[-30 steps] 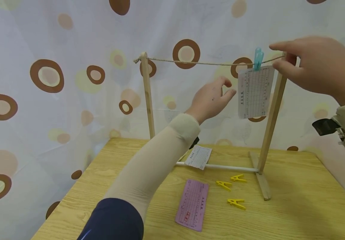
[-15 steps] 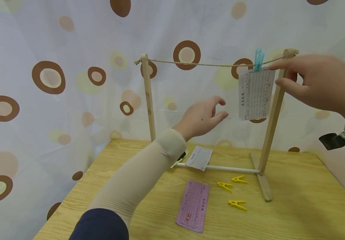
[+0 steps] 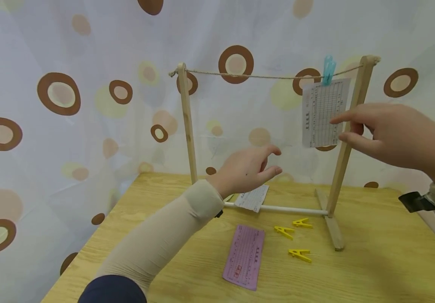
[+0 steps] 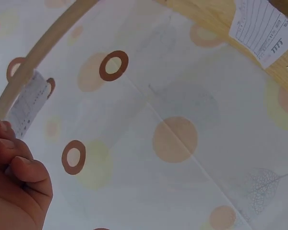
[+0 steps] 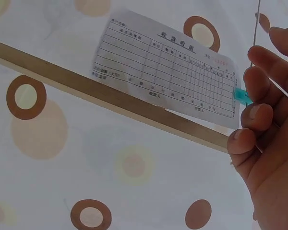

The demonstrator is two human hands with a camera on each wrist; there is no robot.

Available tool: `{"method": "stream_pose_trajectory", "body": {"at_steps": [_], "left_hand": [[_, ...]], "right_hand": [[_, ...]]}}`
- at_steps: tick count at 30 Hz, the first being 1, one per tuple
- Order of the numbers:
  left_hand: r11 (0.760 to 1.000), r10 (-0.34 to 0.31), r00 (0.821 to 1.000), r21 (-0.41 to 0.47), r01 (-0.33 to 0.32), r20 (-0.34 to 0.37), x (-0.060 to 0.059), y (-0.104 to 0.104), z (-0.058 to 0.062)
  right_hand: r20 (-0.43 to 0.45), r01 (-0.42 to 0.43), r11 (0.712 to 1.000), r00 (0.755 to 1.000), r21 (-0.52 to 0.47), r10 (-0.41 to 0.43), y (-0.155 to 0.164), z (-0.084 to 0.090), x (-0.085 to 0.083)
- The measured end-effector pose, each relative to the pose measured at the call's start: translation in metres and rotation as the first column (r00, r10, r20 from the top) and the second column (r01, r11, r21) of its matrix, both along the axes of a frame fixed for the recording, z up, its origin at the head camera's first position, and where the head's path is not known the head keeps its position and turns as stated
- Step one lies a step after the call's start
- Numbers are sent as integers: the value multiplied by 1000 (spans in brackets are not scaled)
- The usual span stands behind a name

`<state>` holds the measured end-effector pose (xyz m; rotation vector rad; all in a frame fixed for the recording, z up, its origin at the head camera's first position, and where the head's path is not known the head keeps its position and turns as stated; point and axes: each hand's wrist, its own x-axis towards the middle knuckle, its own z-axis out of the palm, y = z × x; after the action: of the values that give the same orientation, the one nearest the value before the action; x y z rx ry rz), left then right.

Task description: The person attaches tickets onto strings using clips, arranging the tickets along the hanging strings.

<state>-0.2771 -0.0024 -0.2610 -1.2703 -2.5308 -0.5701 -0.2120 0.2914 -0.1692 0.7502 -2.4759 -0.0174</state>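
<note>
A small wooden rack [image 3: 186, 122] stands on the table with a string [image 3: 248, 76] stretched between its two posts. A blue clothespin [image 3: 329, 70] pins a white printed slip [image 3: 324, 112] [image 5: 168, 72] to the string near the right post [image 3: 350, 134]. My right hand [image 3: 388, 134] hovers in front of that post beside the slip, fingers loosely extended, holding nothing. My left hand [image 3: 248, 170] hangs in the air below the string, relaxed and empty, above another white slip [image 3: 253, 198] lying on the rack's white base rod [image 3: 289, 209].
A pink slip [image 3: 245, 256] lies on the wooden table [image 3: 372, 269] near the front. Three yellow clothespins [image 3: 293, 235] lie beside it, left of the rack's right foot [image 3: 331, 225]. A spotted curtain [image 3: 70, 105] hangs behind the table.
Both hands have dropped away from the string. The right hand let go near the clothespin and came down beside the hanging slip; the left hand sank toward the table.
</note>
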Motion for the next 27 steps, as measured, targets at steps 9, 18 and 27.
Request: {"method": "stream_pose_trajectory", "body": {"at_steps": [9,18,27], "left_hand": [[1000,-5,1000,-24,6,31,10,-16,-28],[999,30,987,11,-33,155,14,-29,-84],[994,86,975,-89,-69,203,8,-45,-120]], "right_hand": [[121,1,995,993,-97,11,-1,-46,2],[231,-64,991,969,-117,90,-4,-112,2],[465,8,979,881,-204,90,-5,-171,5]]}}
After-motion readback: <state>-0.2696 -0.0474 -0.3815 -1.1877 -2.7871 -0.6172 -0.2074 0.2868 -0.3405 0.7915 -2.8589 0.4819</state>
